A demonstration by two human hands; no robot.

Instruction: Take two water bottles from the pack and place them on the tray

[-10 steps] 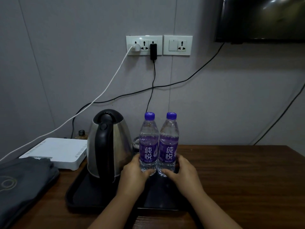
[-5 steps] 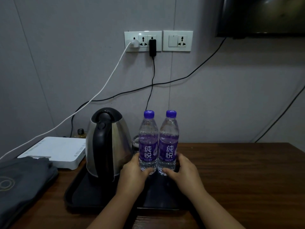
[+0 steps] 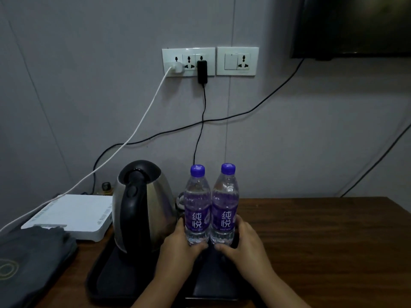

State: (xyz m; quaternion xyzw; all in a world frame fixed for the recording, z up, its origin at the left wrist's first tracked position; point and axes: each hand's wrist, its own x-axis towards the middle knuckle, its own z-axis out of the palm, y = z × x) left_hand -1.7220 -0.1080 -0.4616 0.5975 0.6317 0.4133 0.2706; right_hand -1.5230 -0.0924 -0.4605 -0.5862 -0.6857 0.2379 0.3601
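Two clear water bottles with purple caps and purple labels stand upright side by side on the black tray (image 3: pixel 115 283). My left hand (image 3: pixel 178 247) wraps the base of the left bottle (image 3: pixel 196 203). My right hand (image 3: pixel 246 245) wraps the base of the right bottle (image 3: pixel 225 203). The two bottles touch each other. No pack of bottles is in view.
A steel kettle (image 3: pixel 142 205) with a black handle stands on the tray just left of the bottles. A white box (image 3: pixel 73 216) and folded dark cloth (image 3: pixel 31 261) lie at the left. Cables hang from wall sockets (image 3: pixel 189 62). Wooden tabletop (image 3: pixel 322 241) extends right.
Both hands stay on the bottle bases. The bottles have not visibly shifted on the tray; only the camera view has moved slightly.
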